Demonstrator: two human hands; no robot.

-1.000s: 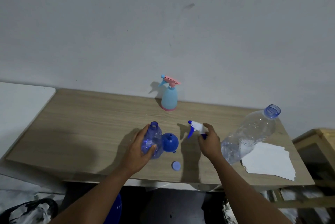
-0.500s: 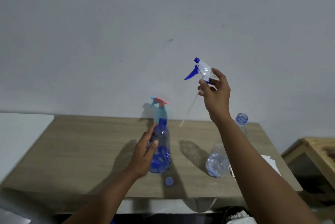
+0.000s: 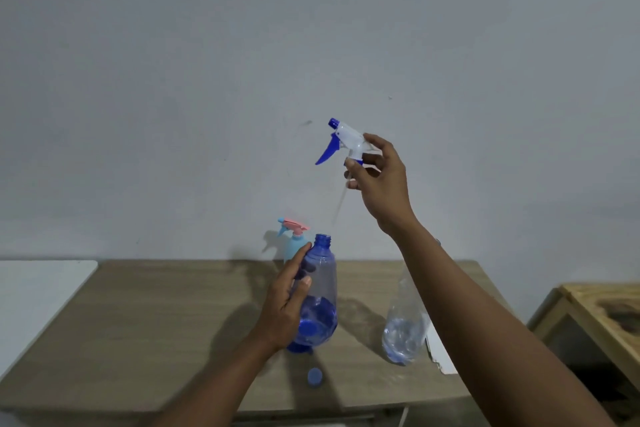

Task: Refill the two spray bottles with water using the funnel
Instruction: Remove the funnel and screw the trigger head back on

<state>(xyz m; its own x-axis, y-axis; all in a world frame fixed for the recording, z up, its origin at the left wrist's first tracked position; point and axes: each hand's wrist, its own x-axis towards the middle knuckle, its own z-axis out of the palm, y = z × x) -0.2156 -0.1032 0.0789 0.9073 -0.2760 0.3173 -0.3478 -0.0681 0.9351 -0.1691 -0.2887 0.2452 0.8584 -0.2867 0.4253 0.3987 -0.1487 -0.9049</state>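
Left grip [image 3: 285, 305] wraps the uncapped blue spray bottle [image 3: 325, 274] upright on the bench [image 3: 156, 322], right grip [image 3: 382, 181] pinches the trigger head [image 3: 348, 139] aloft

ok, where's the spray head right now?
Head view, centre: the right hand pinches the spray head in the air, above and slightly right of the open blue bottle in the left hand.

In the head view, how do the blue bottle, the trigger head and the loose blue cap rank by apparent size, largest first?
1. blue bottle, clearly largest.
2. trigger head, held up in the air, so nearness to the camera may enlarge it.
3. loose blue cap, smallest by far.
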